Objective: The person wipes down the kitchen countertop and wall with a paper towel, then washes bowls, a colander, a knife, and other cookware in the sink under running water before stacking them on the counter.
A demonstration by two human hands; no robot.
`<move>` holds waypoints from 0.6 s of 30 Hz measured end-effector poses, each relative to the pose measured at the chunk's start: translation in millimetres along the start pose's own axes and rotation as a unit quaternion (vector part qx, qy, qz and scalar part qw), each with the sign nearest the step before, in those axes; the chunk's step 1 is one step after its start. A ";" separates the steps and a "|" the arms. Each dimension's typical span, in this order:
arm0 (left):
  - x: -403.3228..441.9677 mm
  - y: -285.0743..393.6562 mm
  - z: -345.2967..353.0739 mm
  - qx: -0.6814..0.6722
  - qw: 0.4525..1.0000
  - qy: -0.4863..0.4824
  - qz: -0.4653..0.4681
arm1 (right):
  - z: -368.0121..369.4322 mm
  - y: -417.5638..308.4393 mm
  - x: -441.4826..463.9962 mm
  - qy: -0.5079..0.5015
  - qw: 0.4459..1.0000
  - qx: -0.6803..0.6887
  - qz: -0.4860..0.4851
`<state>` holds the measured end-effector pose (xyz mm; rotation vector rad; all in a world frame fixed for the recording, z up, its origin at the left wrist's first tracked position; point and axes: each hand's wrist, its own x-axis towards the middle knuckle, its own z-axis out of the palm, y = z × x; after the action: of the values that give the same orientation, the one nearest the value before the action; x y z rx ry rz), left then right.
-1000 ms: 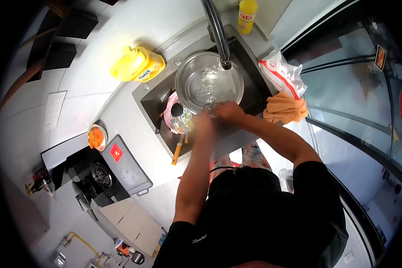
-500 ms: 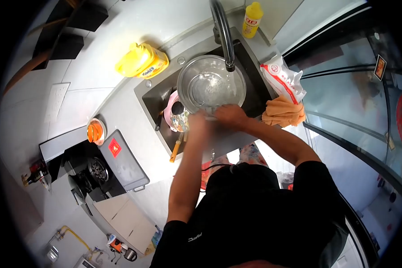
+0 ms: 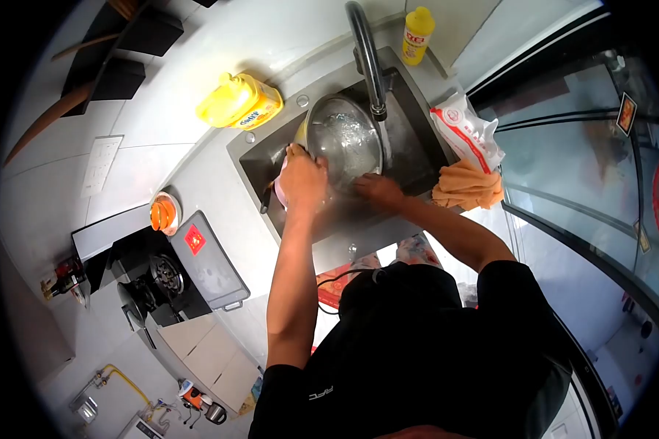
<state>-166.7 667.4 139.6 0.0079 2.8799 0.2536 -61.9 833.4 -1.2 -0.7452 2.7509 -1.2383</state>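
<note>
As water (image 3: pixel 348 135) sits in tilted bowl (image 3: pixel 337 162) | left hand (image 3: pixel 304 178) pinches rim (image 3: pixel 308 126) | right hand (image 3: pixel 379 192): grip unclear

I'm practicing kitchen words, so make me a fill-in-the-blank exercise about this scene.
The left hand and right hand are at a metal bowl inside the ____.
Water falls from the curved ____.
The color of the cloth is ____.
The sticker on the gray board is colored ____.
Missing: sink; faucet; orange; red.
</note>
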 end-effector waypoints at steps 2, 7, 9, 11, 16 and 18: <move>5.3 11.2 -9.1 0.013 0.999 0.031 0.025 | 7.3 -10.6 1.6 0.023 0.998 0.056 0.010; 17.3 47.1 -40.5 0.073 0.994 0.032 0.079 | 21.1 -39.3 -1.5 0.073 0.977 0.192 0.059; 21.4 66.4 -51.7 0.078 0.993 0.013 0.092 | 29.9 -48.4 -3.8 0.159 0.959 0.222 0.077; 18.8 81.9 -57.3 0.083 0.991 -0.006 0.105 | 22.9 -61.4 -2.7 0.136 0.939 0.287 0.131; 1.0 73.4 -34.2 -0.041 0.976 0.082 0.196 | 2.1 -90.1 7.2 0.101 0.858 0.432 0.258; -12.0 58.9 -24.7 -0.087 0.973 0.095 0.189 | 7.4 -89.5 8.7 0.124 0.848 0.440 0.267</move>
<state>-162.2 720.8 176.3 0.5318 3.0120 0.6075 -31.2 773.7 59.0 0.2632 1.8785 -2.2052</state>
